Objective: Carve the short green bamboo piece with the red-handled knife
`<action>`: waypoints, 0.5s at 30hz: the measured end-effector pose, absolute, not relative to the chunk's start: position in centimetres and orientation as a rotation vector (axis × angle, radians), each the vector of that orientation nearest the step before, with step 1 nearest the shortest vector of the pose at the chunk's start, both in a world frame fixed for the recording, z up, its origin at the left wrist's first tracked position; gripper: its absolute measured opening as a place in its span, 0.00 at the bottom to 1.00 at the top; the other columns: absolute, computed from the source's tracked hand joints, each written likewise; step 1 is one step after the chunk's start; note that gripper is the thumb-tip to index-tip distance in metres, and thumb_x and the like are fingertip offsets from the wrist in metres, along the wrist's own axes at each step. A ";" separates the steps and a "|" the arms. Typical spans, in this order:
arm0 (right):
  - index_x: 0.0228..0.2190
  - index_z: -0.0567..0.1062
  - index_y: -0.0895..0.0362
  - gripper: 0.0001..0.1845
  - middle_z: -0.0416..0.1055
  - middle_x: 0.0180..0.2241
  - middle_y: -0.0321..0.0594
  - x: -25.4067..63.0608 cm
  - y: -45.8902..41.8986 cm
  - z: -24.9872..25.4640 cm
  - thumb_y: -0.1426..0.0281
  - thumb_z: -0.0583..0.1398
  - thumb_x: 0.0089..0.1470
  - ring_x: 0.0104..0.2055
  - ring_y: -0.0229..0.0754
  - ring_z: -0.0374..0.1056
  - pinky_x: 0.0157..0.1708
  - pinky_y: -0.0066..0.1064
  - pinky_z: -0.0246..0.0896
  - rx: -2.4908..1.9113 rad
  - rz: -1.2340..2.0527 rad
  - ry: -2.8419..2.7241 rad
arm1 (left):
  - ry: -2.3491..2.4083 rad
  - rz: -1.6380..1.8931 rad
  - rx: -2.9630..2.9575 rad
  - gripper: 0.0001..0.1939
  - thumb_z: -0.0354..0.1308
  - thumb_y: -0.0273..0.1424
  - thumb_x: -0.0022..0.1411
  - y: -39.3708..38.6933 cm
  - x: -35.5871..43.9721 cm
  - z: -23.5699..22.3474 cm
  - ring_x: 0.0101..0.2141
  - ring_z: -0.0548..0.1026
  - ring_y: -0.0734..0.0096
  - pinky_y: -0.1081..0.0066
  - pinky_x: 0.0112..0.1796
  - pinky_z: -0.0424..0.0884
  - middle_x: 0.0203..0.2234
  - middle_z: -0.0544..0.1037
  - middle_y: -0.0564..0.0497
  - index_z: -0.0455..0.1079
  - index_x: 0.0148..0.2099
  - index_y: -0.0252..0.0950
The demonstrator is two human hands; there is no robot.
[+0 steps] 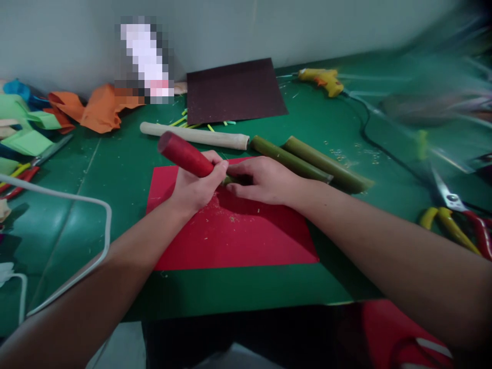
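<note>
My left hand [202, 179] is closed around a red tube [184, 154], which slants with its wide end up and to the left. At its lower right end a short greenish part shows between my hands. My right hand [263, 179] is curled over that greenish end, thumb below and fingers above; what lies inside its grip is mostly hidden. Both hands are over a red sheet [246, 236] sprinkled with small pale shavings. Just beyond them lie a pale stick [196, 137] and two green bamboo pieces, one nearer [288, 158] and one farther [330, 164].
A dark sheet [234, 92] lies at the back beside a yellow glue gun [323, 81] with a cord. Pliers [453, 205] with red and yellow handles sit at right. Orange paper [102, 110], green paper [23, 138] and scissors [34, 166] are at left. A white cable [105, 205] crosses my left forearm.
</note>
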State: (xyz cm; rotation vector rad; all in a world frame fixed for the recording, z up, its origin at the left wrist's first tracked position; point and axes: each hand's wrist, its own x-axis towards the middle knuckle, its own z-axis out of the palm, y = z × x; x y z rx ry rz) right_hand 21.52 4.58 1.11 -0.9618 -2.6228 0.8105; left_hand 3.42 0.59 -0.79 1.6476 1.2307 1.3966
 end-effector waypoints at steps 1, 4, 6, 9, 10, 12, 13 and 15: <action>0.45 0.82 0.60 0.19 0.80 0.34 0.44 21.5 4.6 1.1 0.62 0.59 0.59 0.32 0.39 0.67 0.32 0.32 0.50 -0.963 0.802 -2.623 | 1.229 1.403 1.647 0.13 0.59 0.31 0.59 0.6 3.4 -0.8 0.20 0.63 0.77 0.73 0.23 0.63 0.16 0.65 0.56 0.65 0.23 0.38; 0.45 0.82 0.61 0.20 0.81 0.35 0.45 21.5 4.6 1.1 0.62 0.59 0.59 0.32 0.40 0.68 0.32 0.32 0.51 -0.966 0.806 -2.623 | 1.210 1.386 1.651 0.14 0.59 0.30 0.59 0.6 3.4 -0.7 0.19 0.61 0.78 0.74 0.22 0.61 0.15 0.64 0.57 0.64 0.22 0.38; 0.46 0.82 0.62 0.21 0.81 0.37 0.46 21.6 4.6 1.2 0.62 0.59 0.59 0.33 0.41 0.69 0.33 0.32 0.52 -0.962 0.823 -2.622 | 1.201 1.380 1.645 0.14 0.59 0.29 0.58 0.5 3.4 -0.6 0.19 0.60 0.78 0.74 0.22 0.60 0.15 0.63 0.58 0.64 0.21 0.38; 0.47 0.82 0.61 0.21 0.82 0.38 0.47 21.6 4.6 1.2 0.63 0.59 0.59 0.35 0.42 0.70 0.34 0.32 0.53 -0.961 0.829 -2.613 | 1.227 1.410 1.645 0.13 0.59 0.30 0.59 0.5 3.4 -0.7 0.20 0.63 0.77 0.74 0.23 0.63 0.16 0.65 0.57 0.65 0.22 0.38; 0.47 0.82 0.61 0.21 0.82 0.38 0.47 21.7 4.6 1.2 0.63 0.59 0.59 0.34 0.42 0.70 0.34 0.32 0.53 -0.966 0.822 -2.612 | 1.241 1.412 1.655 0.13 0.59 0.30 0.59 0.5 3.4 -0.8 0.20 0.64 0.76 0.73 0.24 0.64 0.16 0.66 0.56 0.65 0.23 0.38; 0.46 0.82 0.60 0.20 0.81 0.37 0.45 21.7 4.6 1.1 0.63 0.59 0.59 0.33 0.41 0.69 0.33 0.32 0.52 -0.970 0.810 -2.612 | 1.259 1.405 1.676 0.13 0.59 0.32 0.60 0.6 3.4 -0.8 0.21 0.64 0.76 0.73 0.24 0.64 0.17 0.67 0.56 0.66 0.23 0.38; 0.46 0.83 0.60 0.20 0.81 0.36 0.45 21.7 4.6 1.1 0.63 0.59 0.58 0.33 0.40 0.68 0.33 0.32 0.51 -0.968 0.808 -2.612 | 1.259 1.394 1.679 0.13 0.59 0.32 0.60 0.6 3.4 -0.8 0.21 0.64 0.75 0.73 0.24 0.64 0.17 0.66 0.56 0.65 0.23 0.38; 0.45 0.83 0.60 0.20 0.81 0.35 0.44 21.7 4.6 1.0 0.62 0.59 0.58 0.32 0.39 0.67 0.32 0.32 0.51 -0.951 0.819 -2.606 | 1.252 1.377 1.668 0.14 0.59 0.32 0.59 0.6 3.4 -0.7 0.20 0.63 0.76 0.73 0.23 0.63 0.16 0.65 0.56 0.64 0.22 0.38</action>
